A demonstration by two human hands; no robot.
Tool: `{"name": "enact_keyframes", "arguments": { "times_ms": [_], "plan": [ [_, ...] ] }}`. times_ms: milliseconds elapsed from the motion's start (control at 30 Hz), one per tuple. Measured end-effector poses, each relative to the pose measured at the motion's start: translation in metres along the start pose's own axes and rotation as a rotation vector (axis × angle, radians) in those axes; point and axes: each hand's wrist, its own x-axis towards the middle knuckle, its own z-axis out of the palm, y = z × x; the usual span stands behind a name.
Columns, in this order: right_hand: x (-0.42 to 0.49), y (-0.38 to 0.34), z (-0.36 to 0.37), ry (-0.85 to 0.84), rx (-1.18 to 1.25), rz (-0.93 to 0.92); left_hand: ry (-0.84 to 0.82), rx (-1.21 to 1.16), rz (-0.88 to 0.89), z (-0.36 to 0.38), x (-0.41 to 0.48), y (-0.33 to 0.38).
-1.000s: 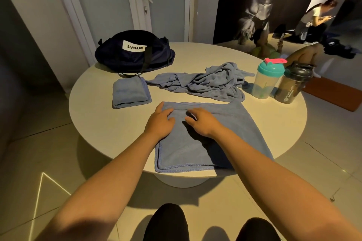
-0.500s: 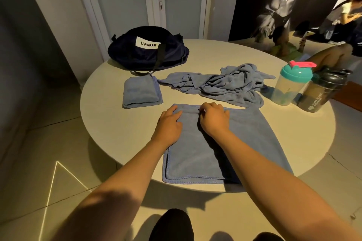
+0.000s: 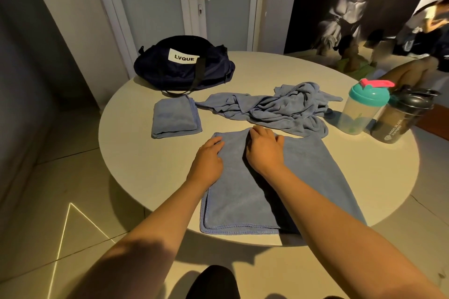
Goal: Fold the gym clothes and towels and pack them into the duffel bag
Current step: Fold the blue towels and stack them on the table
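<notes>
A blue towel (image 3: 315, 172) lies folded flat on the near part of the round table (image 3: 150, 165). My left hand (image 3: 209, 160) rests palm down on its far left part. My right hand (image 3: 264, 150) lies beside it at the towel's far edge, fingers spread on the cloth. A small folded blue towel (image 3: 173, 118) sits to the far left. A crumpled blue cloth (image 3: 274, 108) lies behind my hands. The dark navy duffel bag (image 3: 182, 65) marked LVQUE stands at the back left, closed as far as I can see.
Two shaker bottles stand at the right of the table: a clear one with a teal lid (image 3: 364, 107) and a dark one (image 3: 403, 116). A door is behind the bag. A person sits on the floor at the far right (image 3: 435, 22).
Both hands have slid away from me along the flat towel, from its middle to its far edge. The view has shifted left and closer.
</notes>
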Motion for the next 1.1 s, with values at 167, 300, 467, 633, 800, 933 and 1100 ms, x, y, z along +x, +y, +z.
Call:
{"name": "enact_keyframes", "arguments": {
  "times_ms": [167,300,467,633,800,933,1100],
  "plan": [
    [0.003,0.0,0.003,-0.325,0.104,0.026,0.045,-0.021,-0.068,-0.001,0.0,0.0],
    [-0.012,-0.007,-0.004,-0.104,0.127,-0.013,0.067,-0.061,-0.138,-0.003,0.001,0.005],
    [-0.038,-0.025,-0.005,-0.352,0.034,0.029,-0.034,-0.049,-0.128,-0.005,-0.003,0.009],
    [-0.054,-0.025,-0.007,-0.407,0.102,0.055,0.028,-0.009,-0.014,-0.012,-0.015,0.011],
    [-0.074,-0.028,-0.019,-0.013,0.09,-0.07,0.125,0.133,-0.096,-0.02,-0.047,0.011],
    [-0.104,-0.021,-0.027,-0.021,0.023,-0.041,0.079,0.18,-0.11,-0.02,-0.072,0.013],
    [-0.125,-0.029,-0.024,-0.297,0.06,-0.019,0.096,0.218,-0.042,-0.016,-0.086,0.012]
  ]
}}
